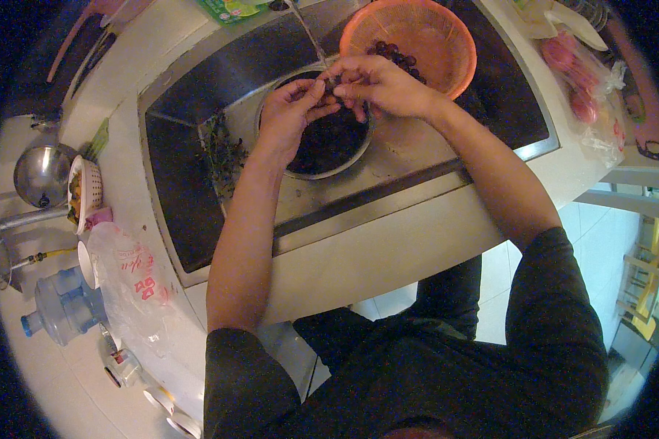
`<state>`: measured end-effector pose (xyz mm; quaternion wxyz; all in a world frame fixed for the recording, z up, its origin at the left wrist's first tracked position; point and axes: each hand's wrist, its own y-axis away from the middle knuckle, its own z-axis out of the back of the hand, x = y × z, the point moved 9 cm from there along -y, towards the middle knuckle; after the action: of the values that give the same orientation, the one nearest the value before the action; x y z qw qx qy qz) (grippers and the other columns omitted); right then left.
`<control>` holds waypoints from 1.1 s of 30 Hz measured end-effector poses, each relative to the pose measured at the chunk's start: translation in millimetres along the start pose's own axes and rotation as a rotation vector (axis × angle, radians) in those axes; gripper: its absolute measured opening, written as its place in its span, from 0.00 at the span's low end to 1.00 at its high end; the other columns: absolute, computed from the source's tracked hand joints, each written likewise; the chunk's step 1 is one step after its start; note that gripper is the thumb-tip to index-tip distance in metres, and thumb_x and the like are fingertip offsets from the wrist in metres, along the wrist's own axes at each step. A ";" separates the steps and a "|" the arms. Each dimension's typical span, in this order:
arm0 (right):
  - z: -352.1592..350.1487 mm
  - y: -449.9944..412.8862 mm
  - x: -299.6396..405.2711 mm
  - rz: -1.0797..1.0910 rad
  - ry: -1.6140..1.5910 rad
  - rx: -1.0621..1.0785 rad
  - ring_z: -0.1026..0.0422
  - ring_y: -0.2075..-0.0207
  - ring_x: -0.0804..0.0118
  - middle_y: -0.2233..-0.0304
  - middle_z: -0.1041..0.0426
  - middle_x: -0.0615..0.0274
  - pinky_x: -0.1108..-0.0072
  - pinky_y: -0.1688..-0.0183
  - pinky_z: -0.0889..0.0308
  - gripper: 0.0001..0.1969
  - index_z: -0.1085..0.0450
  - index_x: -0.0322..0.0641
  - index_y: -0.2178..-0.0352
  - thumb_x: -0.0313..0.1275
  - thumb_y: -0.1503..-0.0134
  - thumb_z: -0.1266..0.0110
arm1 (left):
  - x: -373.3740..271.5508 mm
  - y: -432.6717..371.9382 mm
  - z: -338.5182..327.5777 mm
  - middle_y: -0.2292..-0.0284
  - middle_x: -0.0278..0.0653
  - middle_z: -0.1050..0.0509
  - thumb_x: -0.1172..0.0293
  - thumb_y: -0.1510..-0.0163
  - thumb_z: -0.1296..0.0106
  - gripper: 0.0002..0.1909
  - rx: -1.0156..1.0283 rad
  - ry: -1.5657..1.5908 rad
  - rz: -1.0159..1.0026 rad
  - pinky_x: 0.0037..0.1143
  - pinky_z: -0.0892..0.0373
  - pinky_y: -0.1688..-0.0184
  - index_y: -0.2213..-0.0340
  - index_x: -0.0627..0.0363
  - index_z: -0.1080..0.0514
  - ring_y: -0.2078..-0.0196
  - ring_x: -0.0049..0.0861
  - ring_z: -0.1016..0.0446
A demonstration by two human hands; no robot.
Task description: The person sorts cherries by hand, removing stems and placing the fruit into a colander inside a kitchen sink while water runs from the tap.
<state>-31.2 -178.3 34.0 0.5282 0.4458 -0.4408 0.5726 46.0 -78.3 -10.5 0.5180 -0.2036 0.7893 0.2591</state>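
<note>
A round metal bowl [329, 174] of dark contents, probably grapes in water, stands in the kitchen sink under a thin stream of water [308, 34]. Above its far part my left hand [290, 112] and my right hand [381, 88] meet, fingertips close together. Small dark round fruit, apparently grapes, shows between the fingers of both hands. An orange plastic colander [445, 49] sits beyond my right hand, with dark red grapes [392, 54] at its near left side. Green stems [219, 145] lie left of the bowl, beside my left forearm. The fingers hide part of the fruit.
The steel sink rim [538, 147] surrounds the bowl. On the left counter are a white basket [92, 189], a clear plastic bag [126, 274] and a steel pot lid or bowl [45, 174]. A large water bottle [63, 307] lies farther left. Bagged pink items [574, 71] lie at right.
</note>
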 end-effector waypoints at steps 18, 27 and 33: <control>5.0 -3.7 -8.4 0.011 -0.024 -0.056 0.32 0.80 0.79 0.77 0.29 0.68 0.88 0.83 0.39 0.12 0.34 0.43 0.55 0.31 0.39 0.50 | -5.1 3.1 -9.7 0.65 0.43 0.24 0.69 0.42 0.48 0.13 0.035 0.016 -0.031 0.26 0.24 0.60 0.60 0.68 0.28 0.66 0.28 0.23; 0.6 -4.5 -0.6 0.068 0.026 -0.037 0.32 0.80 0.80 0.78 0.29 0.69 0.87 0.80 0.38 0.11 0.32 0.41 0.56 0.31 0.39 0.50 | -1.4 4.6 -8.2 0.68 0.40 0.23 0.62 0.42 0.48 0.16 0.056 -0.047 0.008 0.24 0.25 0.62 0.62 0.66 0.26 0.68 0.24 0.24; 5.1 -3.0 -0.3 0.065 0.016 -0.089 0.33 0.79 0.81 0.77 0.28 0.69 0.87 0.80 0.38 0.12 0.30 0.41 0.55 0.31 0.39 0.49 | -4.0 8.1 -14.1 0.70 0.38 0.23 0.61 0.41 0.49 0.16 0.020 -0.027 0.024 0.24 0.26 0.62 0.64 0.64 0.26 0.69 0.23 0.25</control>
<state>-28.0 -183.2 34.9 0.5321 0.4026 -0.4758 0.5731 32.7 -80.5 -0.5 0.5275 -0.1854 0.7871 0.2602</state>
